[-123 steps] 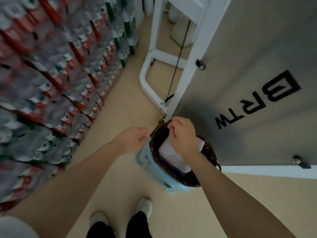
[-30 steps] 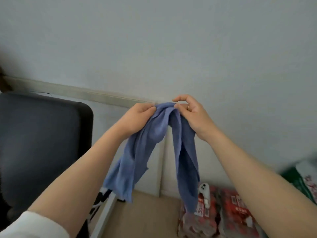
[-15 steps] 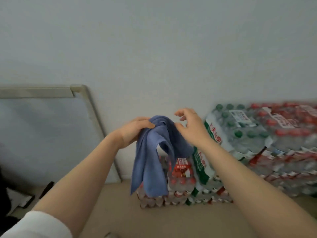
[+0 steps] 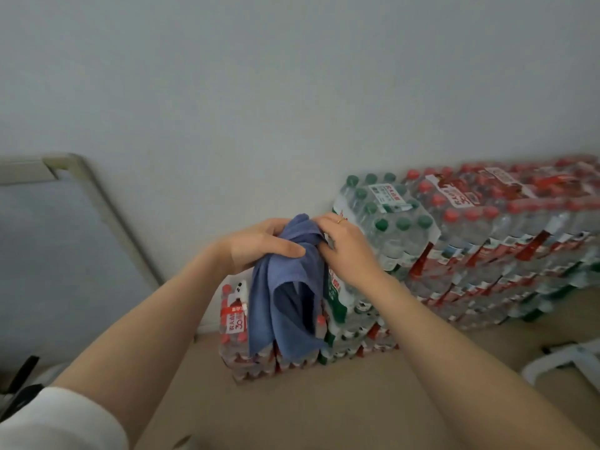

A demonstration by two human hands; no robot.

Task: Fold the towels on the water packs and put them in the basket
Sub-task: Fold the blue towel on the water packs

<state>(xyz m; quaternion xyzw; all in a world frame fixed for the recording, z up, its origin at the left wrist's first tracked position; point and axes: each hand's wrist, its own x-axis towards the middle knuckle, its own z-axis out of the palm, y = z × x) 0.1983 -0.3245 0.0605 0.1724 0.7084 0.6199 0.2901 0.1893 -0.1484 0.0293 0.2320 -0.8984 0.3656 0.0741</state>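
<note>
Blue towel (image 4: pixel 285 306) hangs gripped between left hand (image 4: pixel 259 245), right hand (image 4: pixel 344 245).

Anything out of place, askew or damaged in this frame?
Nothing looks damaged or spilled. The blue towel hangs bunched and uneven from the left hand and right hand, not yet folded flat. The water packs sit stacked against the wall; the basket is out of view.

Beige floor (image 4: pixel 324 414) carrying stacked water packs (image 4: pixel 487 254) along wall; white frame base (image 4: pixel 558 362) lying at right
</note>
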